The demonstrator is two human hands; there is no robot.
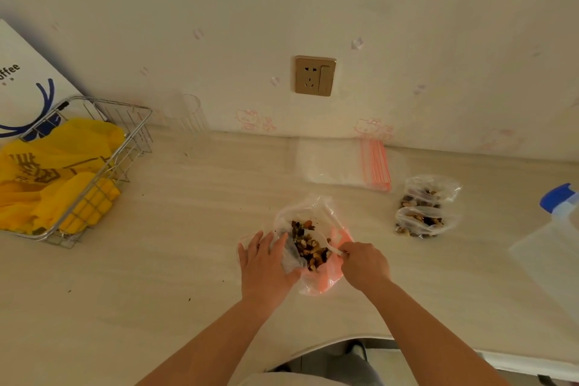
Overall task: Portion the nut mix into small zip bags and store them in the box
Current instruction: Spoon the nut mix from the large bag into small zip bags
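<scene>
A clear plastic bag lies open on the table with the nut mix heaped inside it. My left hand grips the bag's left edge and holds it open. My right hand pinches the handle of a white plastic spoon whose bowl is in the nuts. A stack of empty small zip bags with red strips lies by the wall. Two filled small bags sit to the right.
A wire basket with yellow plastic bags stands at the left, a white paper bag behind it. A clear glass stands by the wall. A clear box with a blue part is at the right edge.
</scene>
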